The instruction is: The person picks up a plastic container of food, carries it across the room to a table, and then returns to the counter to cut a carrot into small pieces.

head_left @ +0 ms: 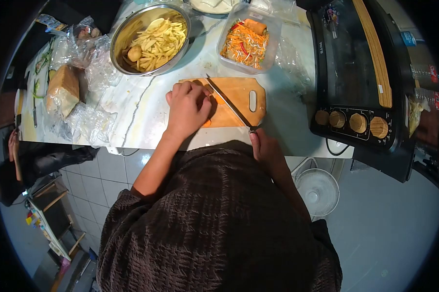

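Observation:
A wooden cutting board (234,114) with a slotted handle hole lies in front of me. My right hand (264,146) grips a knife (227,103) by its dark handle, the long blade slanting across the board toward the far left. On the board's left part my left hand (188,108) is closed, fingers curled over a piece of carrot (219,99) that is mostly hidden and sits beside the blade. Another bit of orange carrot (207,123) rests near the board's front edge, by my left wrist.
Behind the board stand a steel bowl (116,51) of cut potato strips and a plastic container (274,53) of shredded carrot mix. A toaster oven (346,92) stands right. Bread (63,90) and plastic bags (100,124) lie left. Another person's hand (13,146) shows far left.

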`<state>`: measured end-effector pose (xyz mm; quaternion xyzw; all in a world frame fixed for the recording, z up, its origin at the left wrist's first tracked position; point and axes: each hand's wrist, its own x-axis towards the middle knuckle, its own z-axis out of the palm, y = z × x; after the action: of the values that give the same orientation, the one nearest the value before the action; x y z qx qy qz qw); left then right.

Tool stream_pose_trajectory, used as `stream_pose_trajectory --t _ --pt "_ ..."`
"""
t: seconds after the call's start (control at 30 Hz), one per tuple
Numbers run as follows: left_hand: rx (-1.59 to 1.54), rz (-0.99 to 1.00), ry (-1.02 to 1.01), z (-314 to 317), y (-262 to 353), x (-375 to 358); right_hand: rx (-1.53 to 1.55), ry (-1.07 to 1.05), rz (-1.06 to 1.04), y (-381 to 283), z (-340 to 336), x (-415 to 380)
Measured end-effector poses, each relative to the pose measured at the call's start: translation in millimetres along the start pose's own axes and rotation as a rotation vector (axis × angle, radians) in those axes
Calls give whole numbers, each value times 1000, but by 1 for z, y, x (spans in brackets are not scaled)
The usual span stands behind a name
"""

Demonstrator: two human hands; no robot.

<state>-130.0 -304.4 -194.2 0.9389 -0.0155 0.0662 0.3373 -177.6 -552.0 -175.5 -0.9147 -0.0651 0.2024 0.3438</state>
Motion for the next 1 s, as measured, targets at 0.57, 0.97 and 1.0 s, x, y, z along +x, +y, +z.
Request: stream_pose_trajectory --t 0.57,0.97,1.0 --pt "-14 -88 -9 7 4 18 8 16 -28 2 4 2" --pt "-56 -107 -28 11 0 22 -51 33 -36 5 21 -1" --pt "-55 -110 -30 11 1 23 -50 30 -35 5 23 -1"
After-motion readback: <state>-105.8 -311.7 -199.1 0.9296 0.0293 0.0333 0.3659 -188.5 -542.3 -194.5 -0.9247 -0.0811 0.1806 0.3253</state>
